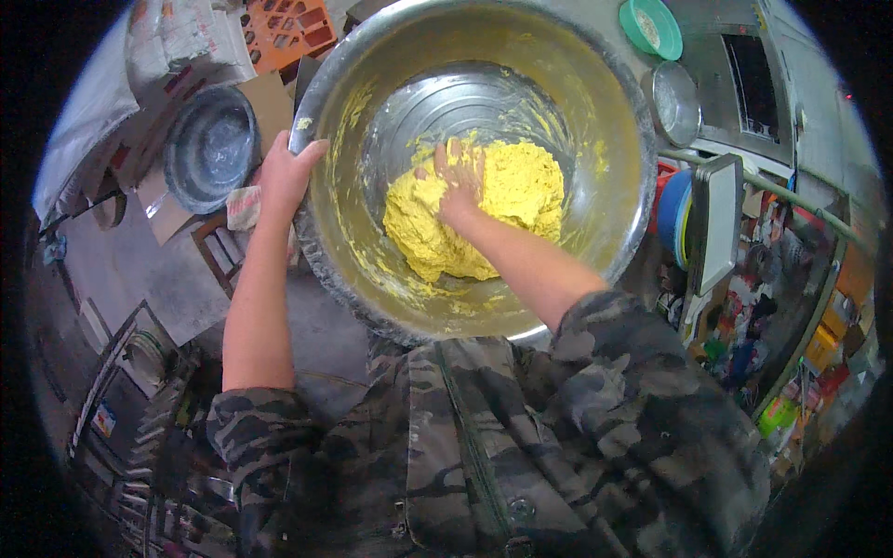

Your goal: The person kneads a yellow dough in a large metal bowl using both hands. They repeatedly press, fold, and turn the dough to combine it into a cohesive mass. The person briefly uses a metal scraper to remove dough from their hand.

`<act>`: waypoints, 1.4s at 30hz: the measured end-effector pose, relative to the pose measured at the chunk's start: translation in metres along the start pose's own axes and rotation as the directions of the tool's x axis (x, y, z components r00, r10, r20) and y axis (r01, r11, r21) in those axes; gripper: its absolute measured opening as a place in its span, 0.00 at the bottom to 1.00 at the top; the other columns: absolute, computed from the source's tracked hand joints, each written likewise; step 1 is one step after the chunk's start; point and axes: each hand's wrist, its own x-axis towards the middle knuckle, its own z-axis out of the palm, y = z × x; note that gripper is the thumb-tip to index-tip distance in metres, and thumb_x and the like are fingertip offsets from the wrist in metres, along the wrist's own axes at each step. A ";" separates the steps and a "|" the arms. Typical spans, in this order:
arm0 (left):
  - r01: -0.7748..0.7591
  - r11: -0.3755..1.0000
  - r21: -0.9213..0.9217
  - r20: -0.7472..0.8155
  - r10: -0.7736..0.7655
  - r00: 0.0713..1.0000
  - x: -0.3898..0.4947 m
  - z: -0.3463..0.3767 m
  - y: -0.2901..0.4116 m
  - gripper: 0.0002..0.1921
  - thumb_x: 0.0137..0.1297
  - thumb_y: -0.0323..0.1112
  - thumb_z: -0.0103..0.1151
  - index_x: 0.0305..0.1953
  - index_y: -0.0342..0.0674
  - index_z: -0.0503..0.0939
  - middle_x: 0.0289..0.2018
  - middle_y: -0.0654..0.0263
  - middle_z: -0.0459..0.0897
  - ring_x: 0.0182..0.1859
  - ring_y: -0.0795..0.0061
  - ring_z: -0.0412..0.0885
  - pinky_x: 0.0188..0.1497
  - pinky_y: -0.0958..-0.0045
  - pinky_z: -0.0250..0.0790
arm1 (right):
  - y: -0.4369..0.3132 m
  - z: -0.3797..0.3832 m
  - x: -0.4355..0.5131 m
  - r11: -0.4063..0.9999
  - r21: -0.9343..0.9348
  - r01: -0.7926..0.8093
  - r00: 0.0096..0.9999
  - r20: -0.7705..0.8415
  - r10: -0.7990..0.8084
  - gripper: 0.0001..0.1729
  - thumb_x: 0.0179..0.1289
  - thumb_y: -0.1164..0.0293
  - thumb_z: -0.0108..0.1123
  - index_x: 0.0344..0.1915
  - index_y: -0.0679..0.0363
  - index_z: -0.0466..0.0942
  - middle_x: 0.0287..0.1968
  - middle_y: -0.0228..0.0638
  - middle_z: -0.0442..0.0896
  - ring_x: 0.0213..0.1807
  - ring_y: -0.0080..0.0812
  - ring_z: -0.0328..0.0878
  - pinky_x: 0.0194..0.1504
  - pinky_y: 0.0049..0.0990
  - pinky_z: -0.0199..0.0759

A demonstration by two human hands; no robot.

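A large round metal basin (pixel 624 209) lies right before me, its inner wall smeared with yellow dough. In its lower middle sits a big, rough lump of yellow dough (pixel 527 183). My right hand (pixel 460 178) presses on the dough with its fingers spread, and bits of dough cling to them. With my left hand (pixel 293 171) I grip the basin's left rim, the thumb over the edge and the other fingers partly hidden outside it.
Left of the basin stands a grey, flour-dusted bowl (pixel 213 150), near white sacks (pixel 104 111) and an orange perforated crate (pixel 289 35). At the right are a green bowl (pixel 650 29), a smaller metal bowl (pixel 675 104) and an upright tray (pixel 718 223).
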 end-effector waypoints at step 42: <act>0.021 0.995 -0.101 0.012 -0.020 1.000 -0.011 -0.002 0.019 0.26 0.58 0.51 0.69 0.45 0.32 0.80 0.37 0.52 0.87 0.40 0.60 0.85 0.47 0.62 0.74 | -0.084 0.013 0.083 0.994 -0.004 0.110 0.973 -0.202 -0.108 0.49 0.67 0.36 0.50 0.82 0.43 0.53 0.84 0.43 0.48 0.86 0.52 0.40 0.80 0.65 0.25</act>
